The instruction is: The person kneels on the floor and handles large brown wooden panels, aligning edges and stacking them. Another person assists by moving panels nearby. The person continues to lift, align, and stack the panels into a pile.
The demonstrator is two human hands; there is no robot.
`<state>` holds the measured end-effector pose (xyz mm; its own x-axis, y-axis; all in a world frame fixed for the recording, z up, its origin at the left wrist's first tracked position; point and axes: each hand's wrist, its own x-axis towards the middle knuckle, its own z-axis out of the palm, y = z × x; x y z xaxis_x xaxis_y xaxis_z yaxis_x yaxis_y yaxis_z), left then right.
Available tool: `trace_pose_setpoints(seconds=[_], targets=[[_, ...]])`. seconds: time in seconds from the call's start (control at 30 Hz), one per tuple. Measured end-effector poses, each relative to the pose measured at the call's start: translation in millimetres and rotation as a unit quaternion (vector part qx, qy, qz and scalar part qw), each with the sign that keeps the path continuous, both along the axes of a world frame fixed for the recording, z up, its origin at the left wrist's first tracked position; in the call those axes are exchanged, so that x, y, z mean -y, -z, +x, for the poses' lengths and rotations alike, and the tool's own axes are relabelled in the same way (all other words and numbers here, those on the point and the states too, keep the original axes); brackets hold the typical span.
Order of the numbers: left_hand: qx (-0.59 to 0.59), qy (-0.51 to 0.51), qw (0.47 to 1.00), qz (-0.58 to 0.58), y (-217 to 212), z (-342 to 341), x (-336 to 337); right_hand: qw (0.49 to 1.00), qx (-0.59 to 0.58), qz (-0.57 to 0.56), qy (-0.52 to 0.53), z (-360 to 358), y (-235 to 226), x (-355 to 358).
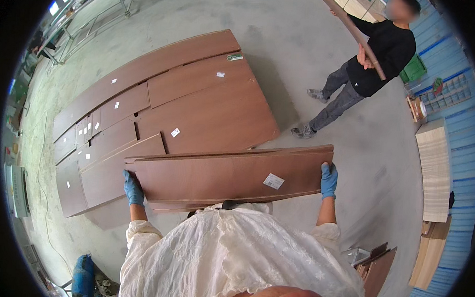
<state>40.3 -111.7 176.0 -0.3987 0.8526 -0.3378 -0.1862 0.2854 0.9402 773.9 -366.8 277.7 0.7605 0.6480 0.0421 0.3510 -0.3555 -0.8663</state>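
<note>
I hold a long brown wooden panel [221, 176] flat in front of my chest, with a thinner board stacked under it. My left hand [133, 188], in a blue glove, grips its left end. My right hand [328, 180], also gloved in blue, grips its right end. A small white label sits on the panel near the right. Beyond it, several brown panels [197, 105] of different sizes lie flat on the concrete floor, each with a small white sticker.
Another person in black [376, 59] stands at the upper right holding a long brown strip. Pale wooden boards [435, 166] are stacked at the right by a blue wall. More brown boards [377, 268] lean at the lower right. Metal racks stand at the upper left.
</note>
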Motion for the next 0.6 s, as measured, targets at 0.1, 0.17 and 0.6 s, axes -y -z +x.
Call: trace_pose_setpoints(seconds=[0.1, 0.17, 0.6], targets=[[-0.003, 0.0, 1.0, -0.009, 3.5, 0.5, -1.4, 0.999, 0.004, -0.032, 0.029, -6.6, -5.5, 18.8], [-0.028, 0.004, 0.999, -0.02, 5.1, 0.0, 1.7, 0.999, 0.007, -0.025, 0.03, -14.8, -8.0, 34.1], [-0.025, -0.027, 0.996, -0.075, 9.9, -21.4, 40.9, 0.999, -0.003, -0.043, 0.002, -15.6, 25.2, 44.6]])
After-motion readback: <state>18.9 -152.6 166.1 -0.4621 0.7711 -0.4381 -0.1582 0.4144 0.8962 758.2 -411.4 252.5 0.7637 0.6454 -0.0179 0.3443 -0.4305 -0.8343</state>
